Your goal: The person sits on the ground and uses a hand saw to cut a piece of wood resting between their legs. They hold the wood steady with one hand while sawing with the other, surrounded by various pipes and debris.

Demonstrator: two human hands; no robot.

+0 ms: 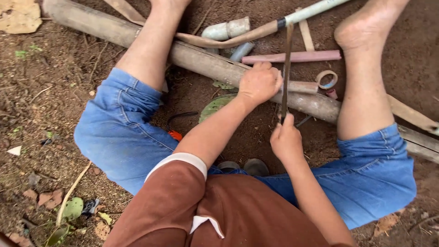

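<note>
I sit on bare earth with my legs apart over a long wooden pole [201, 61] that lies across the ground. My left hand [259, 83] is closed around a short brownish pipe [302, 87] and presses it on the pole. My right hand [286, 139] grips the near end of a thin saw blade [286, 68], which runs away from me and crosses the pipe just right of my left hand.
A pinkish pipe [292, 56], a grey pipe piece [227, 29], a long pale pipe [311, 10] and a tape roll [327, 78] lie beyond the pole. Pliers with red handles [176, 133] rest by my left knee. Leaves and sticks are scattered around.
</note>
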